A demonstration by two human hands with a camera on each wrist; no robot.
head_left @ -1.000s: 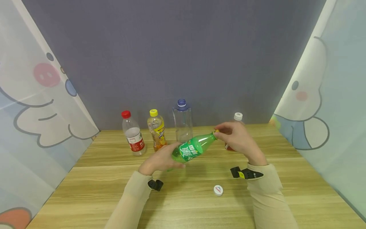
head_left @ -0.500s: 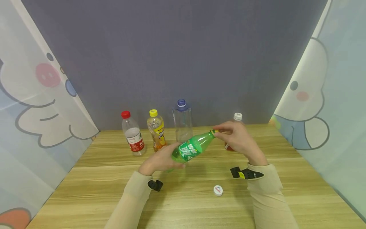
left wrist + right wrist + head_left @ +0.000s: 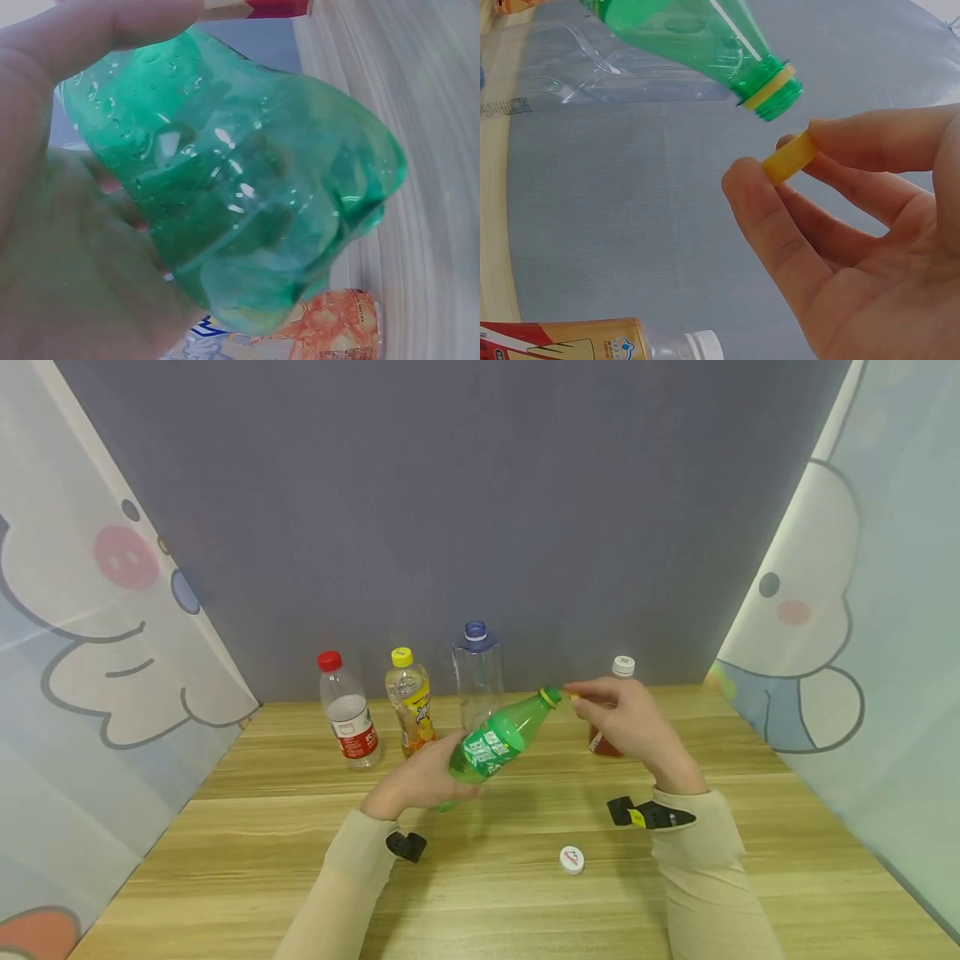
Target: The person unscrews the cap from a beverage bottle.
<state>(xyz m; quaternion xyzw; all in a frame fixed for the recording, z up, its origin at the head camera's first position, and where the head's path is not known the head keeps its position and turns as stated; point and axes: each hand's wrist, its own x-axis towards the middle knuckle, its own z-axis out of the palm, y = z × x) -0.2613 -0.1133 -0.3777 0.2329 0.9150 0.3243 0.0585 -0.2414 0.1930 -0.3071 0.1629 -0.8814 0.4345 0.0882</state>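
My left hand (image 3: 426, 775) grips a green plastic bottle (image 3: 487, 750) around its lower body, and the bottle leans with its neck up to the right. In the left wrist view, the bottle's clear green base (image 3: 262, 195) shows droplets inside. The bottle's mouth (image 3: 778, 97) is uncovered, with a yellow ring left on the neck. Between thumb and fingers my right hand (image 3: 628, 720) pinches a yellow bottle cap (image 3: 790, 158), a short gap away from the mouth. A white bottle cap (image 3: 572, 860) lies on the table in front of the hands.
Behind the hands stand a red-capped bottle (image 3: 352, 722), a yellow-capped drink bottle (image 3: 414, 710) and a clear uncapped bottle (image 3: 480, 681). A white-capped bottle (image 3: 606, 743) is partly hidden behind the right hand. A grey panel (image 3: 465, 510) rises behind the wooden table (image 3: 247, 860).
The yellow cap has come off the green bottle's neck and is now apart from it in the right hand. The bottle's neck has shifted slightly left and up.
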